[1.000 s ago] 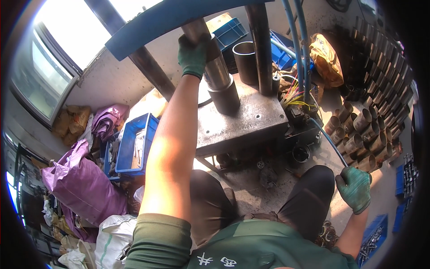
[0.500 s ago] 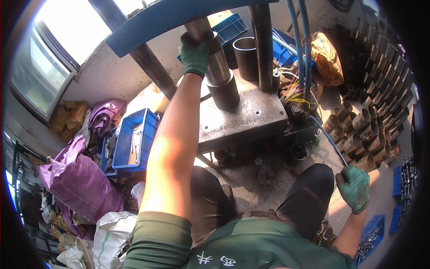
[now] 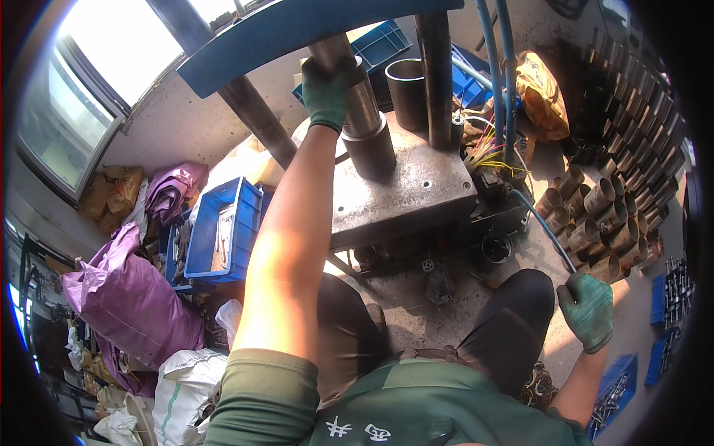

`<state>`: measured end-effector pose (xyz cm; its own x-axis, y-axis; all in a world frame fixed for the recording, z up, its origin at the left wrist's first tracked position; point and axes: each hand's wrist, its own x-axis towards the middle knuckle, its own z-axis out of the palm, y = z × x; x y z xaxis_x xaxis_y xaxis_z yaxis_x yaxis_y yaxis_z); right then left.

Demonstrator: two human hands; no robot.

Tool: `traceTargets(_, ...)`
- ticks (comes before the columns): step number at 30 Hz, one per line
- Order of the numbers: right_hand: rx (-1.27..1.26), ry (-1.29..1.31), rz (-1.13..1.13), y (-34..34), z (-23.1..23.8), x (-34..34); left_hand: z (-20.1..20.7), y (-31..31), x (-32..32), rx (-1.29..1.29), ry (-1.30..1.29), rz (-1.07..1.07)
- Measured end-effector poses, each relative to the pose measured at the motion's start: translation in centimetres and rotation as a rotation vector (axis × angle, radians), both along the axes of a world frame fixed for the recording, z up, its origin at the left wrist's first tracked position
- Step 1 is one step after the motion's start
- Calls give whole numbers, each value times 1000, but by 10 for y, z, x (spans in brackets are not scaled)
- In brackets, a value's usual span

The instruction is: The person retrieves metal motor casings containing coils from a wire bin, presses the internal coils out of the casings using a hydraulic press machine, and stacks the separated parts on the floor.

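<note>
In its green glove, my left hand (image 3: 327,93) is wrapped round a steel cylinder (image 3: 364,104) from the left, just under the press ram (image 3: 332,49). The cylinder stands upright in a wider dark sleeve (image 3: 370,154) on the steel press bed (image 3: 439,175). My right hand (image 3: 586,312), also gloved in green, is closed around the near end of a lever (image 3: 547,232). This long thin rod, partly blue, runs back to the machine's right side. The left palm and most fingertips are hidden.
Behind the bed's work stands another dark tube (image 3: 406,93). Press columns (image 3: 439,82) flank the bed beneath a blue crossplate (image 3: 312,33). Blue bins (image 3: 249,223) and purple sacks (image 3: 134,297) lie left. Stacked metal tubes (image 3: 595,215) and loose wires (image 3: 491,157) are right.
Both hands keep their grips on the cylinder and lever. The view has shifted very slightly; nothing else has visibly moved.
</note>
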<state>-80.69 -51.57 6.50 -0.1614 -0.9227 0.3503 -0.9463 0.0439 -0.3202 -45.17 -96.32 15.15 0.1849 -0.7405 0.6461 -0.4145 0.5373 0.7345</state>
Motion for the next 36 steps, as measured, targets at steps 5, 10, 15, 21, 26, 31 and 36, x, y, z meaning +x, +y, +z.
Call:
traceTargets(5,-7,3,4,-1,2,2,-8,-7,4,-50,8,27)
traceTargets(10,4,2,0,-1,4,2,-12,-10,5,33,-8,-4)
traceTargets(15,-13,-16,-2,0,3,3,-17,-9,3,27,22,-24)
traceTargets(21,-24,-7,7,0,2,2,-23,-5,3,32,-21,39)
traceTargets(26,-28,-18,-1,0,3,3,-34,-5,0,-43,12,-20)
traceTargets(31,2,-33,6,-2,12,2,-43,-19,3,-73,85,-46)
traceTargets(36,-36,-111,127,-43,55,-8,-43,-22,10,-62,31,-57)
